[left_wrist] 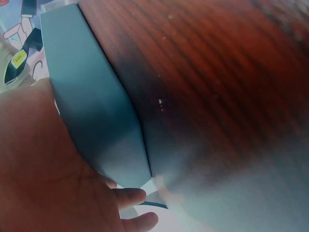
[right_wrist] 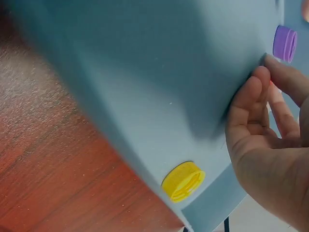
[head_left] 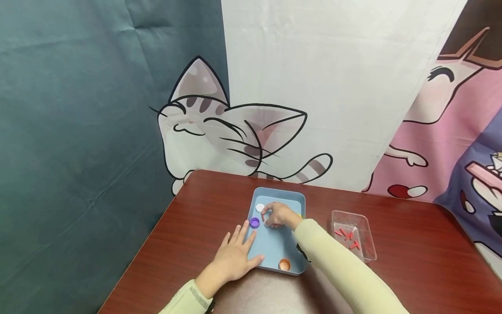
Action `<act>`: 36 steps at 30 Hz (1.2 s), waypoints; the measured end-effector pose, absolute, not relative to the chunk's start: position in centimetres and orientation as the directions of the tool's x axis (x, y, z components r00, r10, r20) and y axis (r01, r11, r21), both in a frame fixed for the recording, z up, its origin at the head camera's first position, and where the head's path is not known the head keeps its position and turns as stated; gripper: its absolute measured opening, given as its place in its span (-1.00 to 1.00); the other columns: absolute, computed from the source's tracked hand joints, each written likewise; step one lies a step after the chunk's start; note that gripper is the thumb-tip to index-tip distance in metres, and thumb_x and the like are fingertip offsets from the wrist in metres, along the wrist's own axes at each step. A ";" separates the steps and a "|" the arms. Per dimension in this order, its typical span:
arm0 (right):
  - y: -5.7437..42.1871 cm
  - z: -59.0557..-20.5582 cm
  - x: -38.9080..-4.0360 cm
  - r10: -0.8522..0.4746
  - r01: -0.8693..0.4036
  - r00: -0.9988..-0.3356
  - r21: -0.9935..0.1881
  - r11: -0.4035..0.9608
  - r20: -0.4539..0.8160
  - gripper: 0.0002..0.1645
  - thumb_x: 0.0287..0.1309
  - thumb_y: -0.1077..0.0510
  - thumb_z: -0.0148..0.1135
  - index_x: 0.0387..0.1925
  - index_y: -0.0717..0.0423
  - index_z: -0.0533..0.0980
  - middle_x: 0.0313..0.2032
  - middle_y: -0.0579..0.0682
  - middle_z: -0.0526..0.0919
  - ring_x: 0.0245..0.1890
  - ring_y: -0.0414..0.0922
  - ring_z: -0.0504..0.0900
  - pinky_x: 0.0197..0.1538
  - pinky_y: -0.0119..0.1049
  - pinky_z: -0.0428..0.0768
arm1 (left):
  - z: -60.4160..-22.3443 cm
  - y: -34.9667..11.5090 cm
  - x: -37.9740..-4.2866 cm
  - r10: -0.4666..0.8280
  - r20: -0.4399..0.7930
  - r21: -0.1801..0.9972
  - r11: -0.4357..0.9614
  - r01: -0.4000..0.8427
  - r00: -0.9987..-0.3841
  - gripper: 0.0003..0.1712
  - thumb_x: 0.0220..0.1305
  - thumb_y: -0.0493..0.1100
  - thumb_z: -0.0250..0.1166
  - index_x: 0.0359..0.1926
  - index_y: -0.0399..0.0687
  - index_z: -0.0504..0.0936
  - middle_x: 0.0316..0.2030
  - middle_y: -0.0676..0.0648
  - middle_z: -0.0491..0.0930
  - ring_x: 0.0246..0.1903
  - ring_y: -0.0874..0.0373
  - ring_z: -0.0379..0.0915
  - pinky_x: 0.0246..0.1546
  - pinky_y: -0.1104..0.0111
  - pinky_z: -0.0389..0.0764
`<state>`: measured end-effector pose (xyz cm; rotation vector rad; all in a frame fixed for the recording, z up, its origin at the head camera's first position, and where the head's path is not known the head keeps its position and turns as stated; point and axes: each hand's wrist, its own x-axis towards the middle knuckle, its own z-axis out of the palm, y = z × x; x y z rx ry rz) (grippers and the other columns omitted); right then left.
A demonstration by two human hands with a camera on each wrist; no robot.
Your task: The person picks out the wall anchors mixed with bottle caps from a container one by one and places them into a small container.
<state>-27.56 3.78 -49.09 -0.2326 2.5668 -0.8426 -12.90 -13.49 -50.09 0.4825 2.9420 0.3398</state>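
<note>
My right hand (head_left: 279,215) is over a blue tray (head_left: 270,248) and pinches a small red stick (head_left: 263,218) between thumb and finger. In the right wrist view only a speck of red shows between the fingers of that hand (right_wrist: 265,125). Close to its fingertips lie a white cap (head_left: 260,208) and a purple cap (head_left: 255,223). A yellow cap (right_wrist: 183,181) sits in the tray, mostly behind the right hand in the head view. With fingers spread, my left hand (head_left: 232,258) touches the tray's near left side. An orange cap (head_left: 284,264) is at the tray's near end.
To the right of the tray stands a clear plastic box (head_left: 366,235) with several red pieces (head_left: 347,234) inside. Both are on a reddish-brown wooden table (head_left: 204,205). Behind it hangs a cloth with cartoon pictures (head_left: 333,87).
</note>
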 end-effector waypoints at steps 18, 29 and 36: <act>3.9 -49.8 -27.6 -0.347 -0.134 -0.899 -0.587 0.798 -0.267 -0.71 -0.02 0.21 0.60 -0.25 0.01 0.67 -0.72 -0.08 0.55 -0.71 -0.25 0.50 -0.59 -0.43 0.48 | -50.2 -13.4 -13.0 0.322 -0.110 0.245 0.926 0.288 -0.940 -0.07 0.41 0.48 -0.05 0.58 0.08 0.16 0.62 -0.16 -0.18 0.56 -0.19 -0.14 0.46 -0.20 0.03; 4.5 -49.3 -27.4 -0.445 -0.282 -0.869 -0.521 0.806 -0.217 -0.76 -0.01 0.17 0.60 -0.36 -0.05 0.63 -0.74 -0.13 0.55 -0.73 -0.25 0.51 -0.57 -0.44 0.41 | -50.4 -13.2 -13.1 0.323 -0.108 0.251 0.924 0.288 -0.940 -0.06 0.40 0.49 -0.07 0.59 0.08 0.15 0.62 -0.16 -0.19 0.57 -0.19 -0.15 0.46 -0.20 0.02; 5.7 -48.4 -26.3 -0.554 -0.397 -0.825 -0.584 0.708 -0.112 -0.78 -0.01 0.24 0.56 -0.33 0.02 0.64 -0.65 -0.13 0.57 -0.67 -0.25 0.51 -0.54 -0.41 0.46 | -50.3 -13.3 -13.0 0.318 -0.109 0.241 0.928 0.285 -0.942 -0.07 0.40 0.48 -0.05 0.58 0.07 0.17 0.62 -0.16 -0.18 0.56 -0.20 -0.14 0.46 -0.20 0.03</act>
